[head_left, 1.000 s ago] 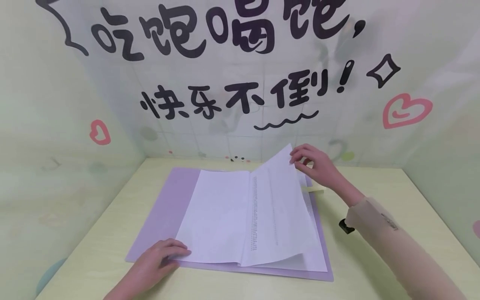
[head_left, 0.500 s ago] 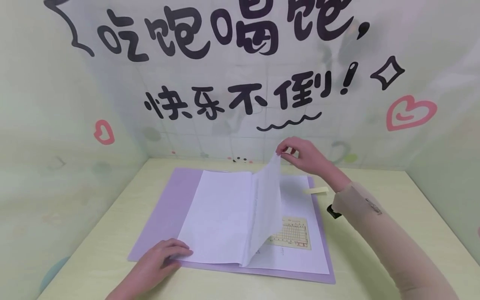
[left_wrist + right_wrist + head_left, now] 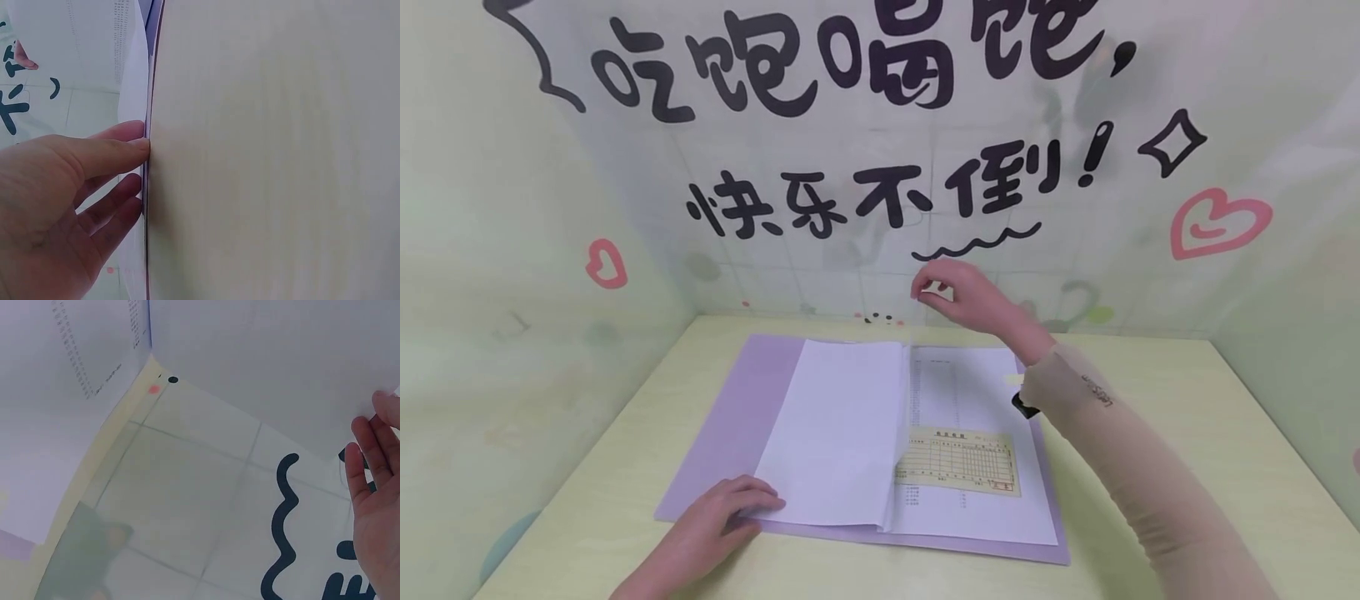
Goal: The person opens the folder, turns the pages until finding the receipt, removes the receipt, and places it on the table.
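A purple folder [image 3: 726, 433] lies spread on the table with white sheets [image 3: 835, 425] inside. My left hand [image 3: 718, 525] rests at its near left edge, fingertips on the sheets and thumb along the border. In the left wrist view, this hand [image 3: 69, 187] has fairly straight fingers. Above the folder's far edge, my right hand [image 3: 966, 296] pinches the corner of a raised page, nearly edge-on in the head view. The right wrist view shows that page [image 3: 262, 356] and the hand [image 3: 378, 481]. A yellowish printed form [image 3: 958, 462] lies on the right-hand printed sheet [image 3: 1000, 521].
The pale table [image 3: 1157, 467] runs back to a wall sheet [image 3: 820, 283] with large black characters and pink hearts. Side panels [image 3: 512, 333] rise on both sides. A pale tab [image 3: 1014, 379] sticks out at the folder's right, near the right sleeve [image 3: 1120, 450].
My right hand has moved left and up, lifting the page from the right side until it stands nearly upright. The yellowish form has come into view. The left hand stays put.
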`<action>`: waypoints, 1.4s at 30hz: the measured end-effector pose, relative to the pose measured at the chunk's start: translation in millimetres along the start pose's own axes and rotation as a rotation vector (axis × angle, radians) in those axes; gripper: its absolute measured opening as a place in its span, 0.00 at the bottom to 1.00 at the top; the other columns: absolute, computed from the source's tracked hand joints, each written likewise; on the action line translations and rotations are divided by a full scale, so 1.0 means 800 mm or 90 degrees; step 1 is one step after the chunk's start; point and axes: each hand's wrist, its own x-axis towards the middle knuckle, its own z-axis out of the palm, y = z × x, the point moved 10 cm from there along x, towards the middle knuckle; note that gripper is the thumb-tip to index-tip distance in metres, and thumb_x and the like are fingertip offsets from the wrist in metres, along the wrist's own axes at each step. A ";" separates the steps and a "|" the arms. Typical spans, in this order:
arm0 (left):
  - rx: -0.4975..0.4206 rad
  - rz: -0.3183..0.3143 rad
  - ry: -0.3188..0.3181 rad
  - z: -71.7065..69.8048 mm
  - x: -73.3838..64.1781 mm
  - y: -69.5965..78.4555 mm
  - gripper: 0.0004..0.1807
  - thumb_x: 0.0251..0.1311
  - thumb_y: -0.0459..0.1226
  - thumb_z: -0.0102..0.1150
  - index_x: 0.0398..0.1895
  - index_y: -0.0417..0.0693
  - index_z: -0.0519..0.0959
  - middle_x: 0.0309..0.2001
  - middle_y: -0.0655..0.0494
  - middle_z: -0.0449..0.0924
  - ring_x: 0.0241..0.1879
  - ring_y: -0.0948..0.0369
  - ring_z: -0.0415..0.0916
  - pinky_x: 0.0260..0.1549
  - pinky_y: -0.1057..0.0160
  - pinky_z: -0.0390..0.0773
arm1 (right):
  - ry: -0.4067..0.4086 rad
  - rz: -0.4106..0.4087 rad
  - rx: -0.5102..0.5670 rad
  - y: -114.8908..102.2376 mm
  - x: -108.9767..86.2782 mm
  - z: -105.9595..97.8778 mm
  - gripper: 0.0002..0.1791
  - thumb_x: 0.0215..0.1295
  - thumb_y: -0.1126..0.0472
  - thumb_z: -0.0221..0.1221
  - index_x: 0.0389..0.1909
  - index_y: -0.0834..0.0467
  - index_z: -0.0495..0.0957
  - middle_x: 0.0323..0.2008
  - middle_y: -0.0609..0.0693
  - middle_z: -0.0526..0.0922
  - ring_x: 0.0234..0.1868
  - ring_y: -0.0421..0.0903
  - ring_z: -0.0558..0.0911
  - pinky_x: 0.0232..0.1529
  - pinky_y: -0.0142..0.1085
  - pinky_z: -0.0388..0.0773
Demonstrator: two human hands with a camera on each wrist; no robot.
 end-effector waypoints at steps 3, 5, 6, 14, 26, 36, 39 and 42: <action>0.002 0.002 0.003 0.000 0.000 0.000 0.23 0.39 0.29 0.69 0.41 0.60 0.82 0.44 0.68 0.79 0.44 0.65 0.75 0.49 0.81 0.66 | -0.002 -0.009 0.004 -0.006 0.011 0.009 0.04 0.62 0.66 0.59 0.35 0.55 0.79 0.36 0.46 0.82 0.41 0.41 0.78 0.42 0.41 0.78; 0.005 0.003 0.008 0.000 0.000 0.001 0.23 0.39 0.29 0.70 0.40 0.60 0.82 0.43 0.68 0.79 0.43 0.65 0.75 0.47 0.78 0.69 | -0.004 -0.014 0.010 -0.011 0.020 0.014 0.03 0.62 0.66 0.59 0.35 0.55 0.78 0.36 0.47 0.82 0.41 0.41 0.78 0.44 0.40 0.78; 0.009 0.002 0.010 -0.001 0.000 0.001 0.23 0.39 0.29 0.70 0.40 0.60 0.82 0.43 0.68 0.79 0.43 0.65 0.76 0.47 0.76 0.71 | -0.006 -0.016 0.015 -0.013 0.024 0.018 0.03 0.62 0.65 0.59 0.35 0.55 0.78 0.36 0.47 0.82 0.42 0.42 0.78 0.44 0.40 0.77; 0.026 -0.004 0.005 -0.002 0.001 0.004 0.22 0.38 0.29 0.71 0.39 0.61 0.82 0.43 0.67 0.80 0.42 0.63 0.77 0.42 0.60 0.78 | -0.018 -0.014 0.025 -0.021 0.057 0.055 0.02 0.63 0.64 0.57 0.35 0.54 0.78 0.36 0.46 0.81 0.44 0.45 0.77 0.51 0.40 0.75; 0.018 -0.016 -0.014 0.002 0.004 -0.004 0.20 0.40 0.31 0.70 0.39 0.59 0.83 0.42 0.66 0.81 0.43 0.62 0.78 0.42 0.59 0.79 | -0.022 -0.031 0.000 -0.040 0.091 0.113 0.04 0.64 0.64 0.56 0.35 0.54 0.79 0.37 0.44 0.82 0.43 0.41 0.76 0.54 0.33 0.69; -0.001 0.001 -0.004 -0.001 0.003 -0.004 0.22 0.38 0.29 0.70 0.38 0.60 0.83 0.42 0.67 0.81 0.43 0.63 0.78 0.42 0.61 0.79 | -0.079 0.015 0.040 -0.040 0.112 0.167 0.05 0.64 0.64 0.56 0.37 0.55 0.80 0.40 0.46 0.83 0.45 0.41 0.77 0.54 0.29 0.71; 0.001 0.010 -0.003 -0.001 0.003 -0.003 0.22 0.38 0.29 0.71 0.39 0.61 0.83 0.43 0.67 0.81 0.43 0.62 0.78 0.43 0.59 0.78 | -0.093 0.071 0.087 -0.031 0.114 0.183 0.06 0.64 0.64 0.55 0.37 0.54 0.80 0.41 0.46 0.82 0.45 0.39 0.78 0.53 0.28 0.74; 0.002 0.026 -0.003 0.000 0.004 -0.001 0.22 0.40 0.29 0.70 0.40 0.60 0.83 0.43 0.65 0.82 0.43 0.61 0.78 0.43 0.57 0.78 | -0.092 0.129 0.130 -0.019 0.110 0.198 0.06 0.64 0.65 0.55 0.37 0.54 0.80 0.41 0.46 0.82 0.45 0.39 0.78 0.51 0.28 0.76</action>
